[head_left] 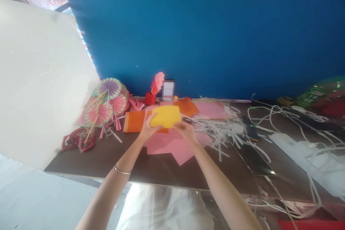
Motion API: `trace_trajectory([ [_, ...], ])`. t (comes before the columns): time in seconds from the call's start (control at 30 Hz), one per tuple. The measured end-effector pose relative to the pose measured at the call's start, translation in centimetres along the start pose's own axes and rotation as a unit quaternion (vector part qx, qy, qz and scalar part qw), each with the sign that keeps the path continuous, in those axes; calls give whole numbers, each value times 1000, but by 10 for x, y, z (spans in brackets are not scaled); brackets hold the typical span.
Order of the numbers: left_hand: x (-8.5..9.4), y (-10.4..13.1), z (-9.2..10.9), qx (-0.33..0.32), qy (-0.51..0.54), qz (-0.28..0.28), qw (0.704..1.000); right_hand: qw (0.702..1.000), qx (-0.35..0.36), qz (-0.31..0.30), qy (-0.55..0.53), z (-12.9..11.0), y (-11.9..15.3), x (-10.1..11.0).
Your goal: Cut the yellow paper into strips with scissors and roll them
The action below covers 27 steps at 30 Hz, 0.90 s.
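Note:
A yellow sheet of paper (166, 116) is held up between my two hands, a little above the table. My left hand (147, 128) is closed on its left edge, thumb on the near side and fingers along the lower edge. At the lower right corner, my right hand (186, 131) pinches the same sheet. Beneath lie pink paper sheets (159, 145) in an untidy stack. Orange paper (134, 121) lies to the left of the yellow sheet, and another orange piece (185, 107) sits behind it to the right.
Folded paper fans (109, 88) cluster at the left, beside a red cup (150, 97) holding a pink fan. White paper strips (218, 129) are heaped at the right. Farther right are a dark phone (253, 158), a white power strip (289, 147) and tangled cables. A blue wall (205, 36) stands behind.

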<state>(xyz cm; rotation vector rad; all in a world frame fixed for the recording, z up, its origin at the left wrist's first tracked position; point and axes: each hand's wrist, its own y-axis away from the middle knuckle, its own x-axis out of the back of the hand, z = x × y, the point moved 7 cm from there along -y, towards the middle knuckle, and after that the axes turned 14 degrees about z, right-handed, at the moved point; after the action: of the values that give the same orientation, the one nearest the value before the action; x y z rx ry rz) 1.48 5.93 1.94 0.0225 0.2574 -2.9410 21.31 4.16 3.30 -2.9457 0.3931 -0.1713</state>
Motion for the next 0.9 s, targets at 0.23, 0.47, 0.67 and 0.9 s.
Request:
trace_trajectory([
  [0.23, -3, 4, 4, 10, 44, -25, 999, 997, -34, -18, -72, -3, 5, -4],
  [0.47, -6, -2, -1, 84, 159, -48, 983, 987, -70, -6, -146, 11, -1, -2],
  [0.67, 13, -11, -7, 88, 104, 27, 990, 986, -68, -23, -149, 12, -2, -3],
  [0.9, 18, -16, -13, 48, -85, -12, 995, 985, -39, 105, -130, 14, -16, 26],
])
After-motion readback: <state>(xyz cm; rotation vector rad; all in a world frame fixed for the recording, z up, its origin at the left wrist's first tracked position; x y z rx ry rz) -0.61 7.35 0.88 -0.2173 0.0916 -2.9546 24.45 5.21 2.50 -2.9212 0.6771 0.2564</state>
